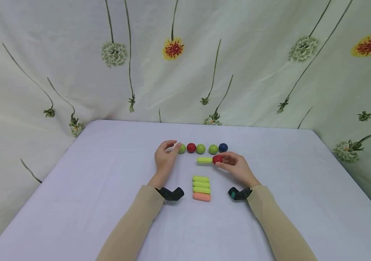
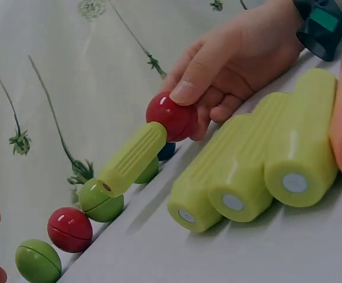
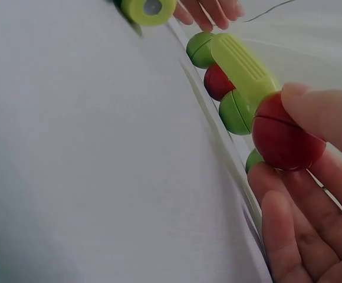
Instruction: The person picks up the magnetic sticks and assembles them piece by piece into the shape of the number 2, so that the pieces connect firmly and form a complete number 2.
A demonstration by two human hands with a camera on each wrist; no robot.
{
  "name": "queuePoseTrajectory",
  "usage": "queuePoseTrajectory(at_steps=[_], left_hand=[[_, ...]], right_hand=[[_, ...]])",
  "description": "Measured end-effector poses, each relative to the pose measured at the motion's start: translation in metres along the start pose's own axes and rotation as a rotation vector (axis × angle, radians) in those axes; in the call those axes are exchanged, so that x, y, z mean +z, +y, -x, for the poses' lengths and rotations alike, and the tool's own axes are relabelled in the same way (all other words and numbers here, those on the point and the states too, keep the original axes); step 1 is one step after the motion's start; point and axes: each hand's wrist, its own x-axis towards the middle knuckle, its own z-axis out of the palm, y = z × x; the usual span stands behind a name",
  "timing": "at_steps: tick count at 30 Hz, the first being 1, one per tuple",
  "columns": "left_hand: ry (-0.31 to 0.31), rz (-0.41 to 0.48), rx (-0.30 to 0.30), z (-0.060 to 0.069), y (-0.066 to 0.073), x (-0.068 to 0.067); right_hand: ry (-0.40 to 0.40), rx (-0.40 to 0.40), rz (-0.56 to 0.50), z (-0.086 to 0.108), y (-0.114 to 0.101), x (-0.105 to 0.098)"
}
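My right hand [image 1: 237, 167] pinches a red ball [image 1: 217, 160] between thumb and fingers. A yellow-green stick [image 1: 204, 160] is joined to that ball and points left; in the left wrist view the stick [image 2: 134, 158] shows a small dark hole at its free end. My left hand [image 1: 165, 156] is beside the leftmost green ball [image 1: 182, 148], its fingers loosely bent and holding nothing; whether it touches the ball I cannot tell. In the right wrist view the held red ball [image 3: 286, 132] is close to the camera.
Behind the hands lies a row of balls: green, red [image 1: 191, 148], green [image 1: 200, 149], green [image 1: 213, 149] and blue [image 1: 223, 147]. Nearer the body, several yellow-green sticks [image 1: 201, 184] lie stacked side by side with an orange stick [image 1: 201, 197]. A flowered cloth [image 1: 178, 83] hangs behind the table [image 1: 107, 163].
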Motion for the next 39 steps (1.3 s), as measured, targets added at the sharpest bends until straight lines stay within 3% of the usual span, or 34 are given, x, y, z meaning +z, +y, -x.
queuePoseTrajectory(at_steps=[7,11,18,39], left_hand=[[-0.133,-0.112,-0.089,-0.0032,-0.0006,-0.0003],[-0.160,-0.194,-0.083,-0.0051,-0.0010,0.0008],[-0.222,-0.311,-0.013,-0.0035,-0.0030,0.0018],[-0.216,-0.296,0.045,0.0024,-0.0026,0.0006]], right_hand=[[0.002,0.011,-0.002,0.0001,-0.0003,-0.0005],[0.002,0.006,-0.014,-0.0006,-0.0012,-0.0006],[0.001,0.008,-0.011,-0.0008,-0.0009,-0.0008],[0.005,0.014,-0.020,-0.0007,-0.0005,-0.0001]])
